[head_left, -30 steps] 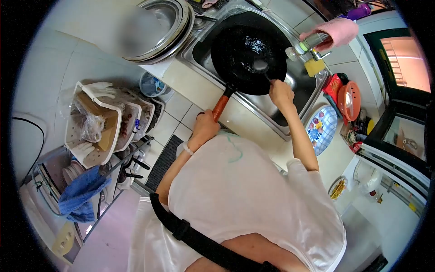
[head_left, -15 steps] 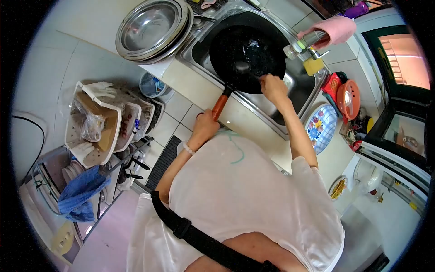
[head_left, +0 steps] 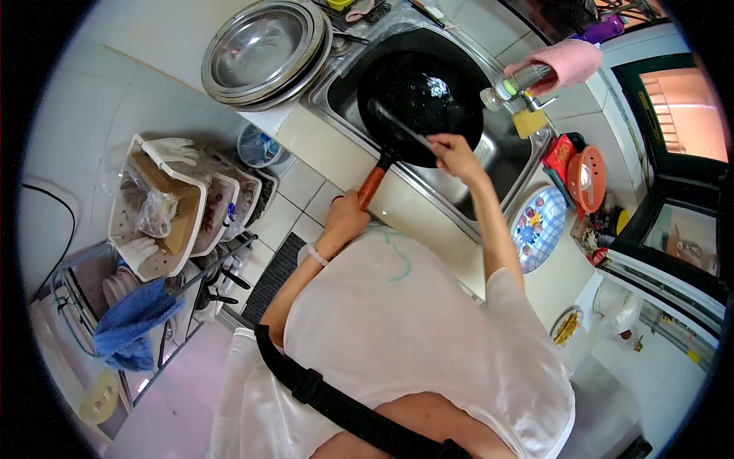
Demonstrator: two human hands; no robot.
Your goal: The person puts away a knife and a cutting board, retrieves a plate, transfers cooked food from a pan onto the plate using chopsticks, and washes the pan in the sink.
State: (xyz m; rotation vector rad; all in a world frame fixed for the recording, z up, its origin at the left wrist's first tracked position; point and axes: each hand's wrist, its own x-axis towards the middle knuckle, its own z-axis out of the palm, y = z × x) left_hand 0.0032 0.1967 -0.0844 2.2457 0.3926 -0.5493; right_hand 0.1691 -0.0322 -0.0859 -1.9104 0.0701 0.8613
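A black wok (head_left: 451,84) lies tilted over the sink (head_left: 505,172), with a wet shine on its inside. My left hand (head_left: 345,220) is closed round the far end of the wok's orange-brown wooden handle (head_left: 372,183). My right hand (head_left: 457,157) grips a slim grey long-handled utensil (head_left: 405,128), which looks like metal. Its far end reaches into the wok's left side; the exact shape of that end is blurred, so I cannot tell its kind.
Stacked steel basins (head_left: 264,50) stand left of the sink. The faucet (head_left: 535,101), with a pink cloth (head_left: 573,61) and yellow sponge (head_left: 529,122), is on the right. A blue checked oval tray (head_left: 539,229) and orange basket (head_left: 587,180) sit on the right counter. White baskets (head_left: 157,206) hang at left.
My right hand has shifted slightly left and down. The utensil's far end has swung to the left inside the wok. My left hand stays on the handle.
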